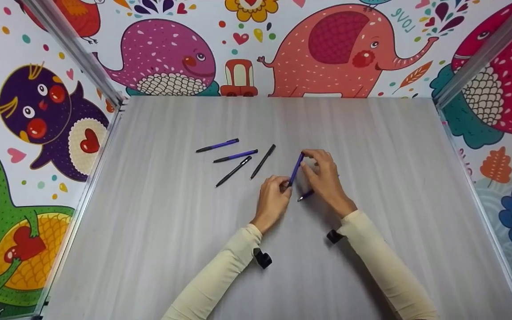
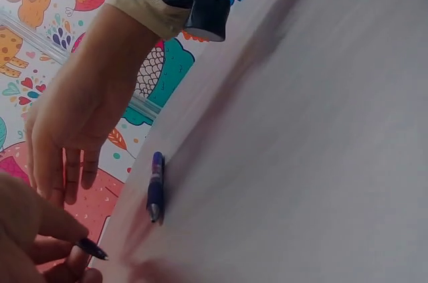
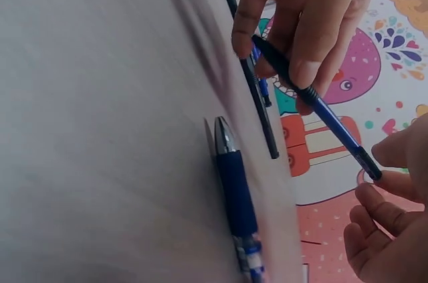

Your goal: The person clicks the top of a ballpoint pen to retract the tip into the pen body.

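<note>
A slim blue ballpoint pen [image 1: 296,169] with a black grip is held up off the table between both hands, tilted. My left hand [image 1: 274,200] pinches it at the dark grip, and its dark tip pokes out past the fingers in the left wrist view. Thumb and finger of my right hand [image 1: 325,178] pinch the opposite, button end. Below the right hand lies a thicker pen with a dark blue grip and silver tip [image 3: 237,196], partly hidden by that hand in the head view.
Left of the hands lie two blue pens [image 1: 218,145] [image 1: 237,156] and two black pens [image 1: 234,171] [image 1: 263,162], roughly side by side. The grey table [image 1: 149,249] meets walls with cartoon animals at the back and sides. Metal posts [image 1: 480,58] stand at the back corners.
</note>
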Available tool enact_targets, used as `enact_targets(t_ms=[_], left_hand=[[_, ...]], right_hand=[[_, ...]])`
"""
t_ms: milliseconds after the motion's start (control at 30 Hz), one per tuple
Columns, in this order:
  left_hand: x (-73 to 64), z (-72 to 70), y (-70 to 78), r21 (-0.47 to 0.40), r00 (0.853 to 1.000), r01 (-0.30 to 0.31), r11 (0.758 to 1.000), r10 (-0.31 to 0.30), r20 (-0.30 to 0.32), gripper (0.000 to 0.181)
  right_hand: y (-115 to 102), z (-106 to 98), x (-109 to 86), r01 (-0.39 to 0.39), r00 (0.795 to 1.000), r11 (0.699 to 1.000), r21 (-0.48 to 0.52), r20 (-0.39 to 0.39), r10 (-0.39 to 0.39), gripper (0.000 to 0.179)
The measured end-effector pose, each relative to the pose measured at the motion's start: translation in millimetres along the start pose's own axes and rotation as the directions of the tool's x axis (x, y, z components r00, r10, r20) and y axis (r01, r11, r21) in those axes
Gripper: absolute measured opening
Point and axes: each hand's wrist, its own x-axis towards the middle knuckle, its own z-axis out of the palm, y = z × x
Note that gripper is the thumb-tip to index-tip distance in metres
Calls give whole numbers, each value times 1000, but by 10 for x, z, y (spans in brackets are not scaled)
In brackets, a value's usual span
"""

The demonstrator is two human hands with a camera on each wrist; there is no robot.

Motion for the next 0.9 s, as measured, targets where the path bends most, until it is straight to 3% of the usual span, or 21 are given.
enact_targets(t_ms=[167, 267, 400, 700, 900], left_hand=[[0, 5, 28, -86, 1000, 12, 996, -9, 29, 17], [7, -50, 135, -137, 997, 44, 990, -36, 62, 19], [7, -70, 191, -209, 994, 74, 975, -55, 97, 19], [18, -117, 271, -343, 976, 155, 927, -89, 200, 18], [15, -133, 297, -437, 960, 207, 875, -94, 265, 18]], right_hand=[[-61, -54, -57, 93, 996, 995, -39, -10, -93, 36], [-104, -95, -84, 143, 990, 988, -54, -11, -144, 39], [-167, -160, -100, 188, 982, 982, -21, -5, -188, 42], [-271, -315, -137, 183, 980, 970, 158, 48, -193, 44], [-313, -414, -183, 137, 981, 950, 279, 95, -169, 50]])
